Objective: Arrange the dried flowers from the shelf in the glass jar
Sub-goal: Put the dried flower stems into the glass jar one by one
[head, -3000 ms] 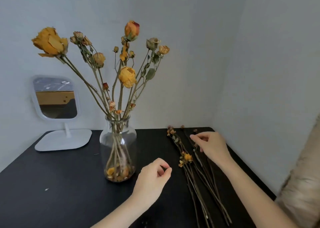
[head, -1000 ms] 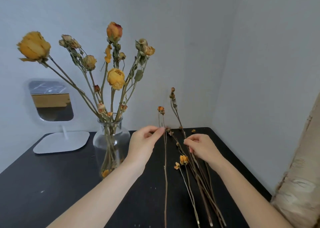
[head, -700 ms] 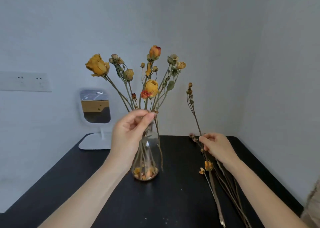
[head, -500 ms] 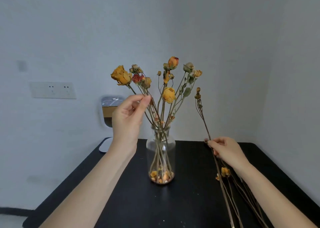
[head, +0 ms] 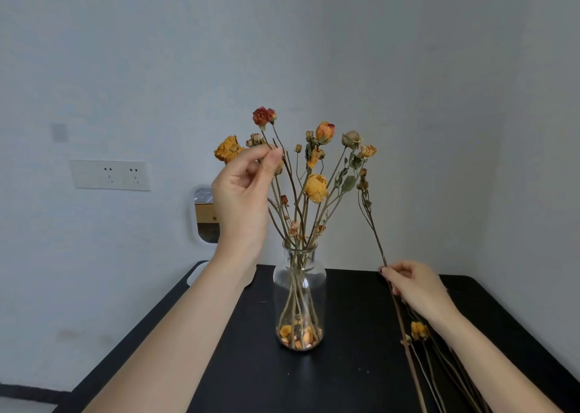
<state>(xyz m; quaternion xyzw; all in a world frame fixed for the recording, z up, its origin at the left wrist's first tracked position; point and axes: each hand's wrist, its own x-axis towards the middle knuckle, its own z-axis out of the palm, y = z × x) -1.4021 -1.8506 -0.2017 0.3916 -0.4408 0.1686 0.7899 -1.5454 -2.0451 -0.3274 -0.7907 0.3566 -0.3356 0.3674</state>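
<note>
Table point(head: 354, 381): loose stems point(head: 419, 331) lie at 4 o'clock from the jar and run to the near edge. A sweep of the right forearm could brush them off.
Bunch point(head: 315, 188): stands in the jar and fans wide. Threading another stem through the crossed ones could snag it and shed brittle heads.
Jar point(head: 299, 299): mid-table, narrow-necked, with tall stems above. I judge that a sideways pull on any stem could tip it.
Left hand point(head: 243, 192): at 11 o'clock above the jar mouth, thumb and forefinger pinching the red sprig point(head: 263, 116) just under its heads. Held that high, the thin stalk could buckle or snap. I cannot tell whether its foot sits inside the jar.
Right hand point(head: 414, 287): at 3 o'clock from the jar, fingertips pinching a long stem point(head: 372, 224) raised nearly upright. Its tip is close to the bunch and could tangle with it.
Tables: one.
Mirrors point(head: 202, 216): one, at 10 o'clock, partly behind the left wrist.
Socket plates point(head: 110, 175): one, with two outlets.
Jars: one.
Hands: two.
Held stems: two, the red sprig with two heads.
Loose stems: several, overlapping too much to count.
Big yellow blooms: two.
Orange buds: one.
Small buds and petals point(head: 298, 335): many, too many to count.
</note>
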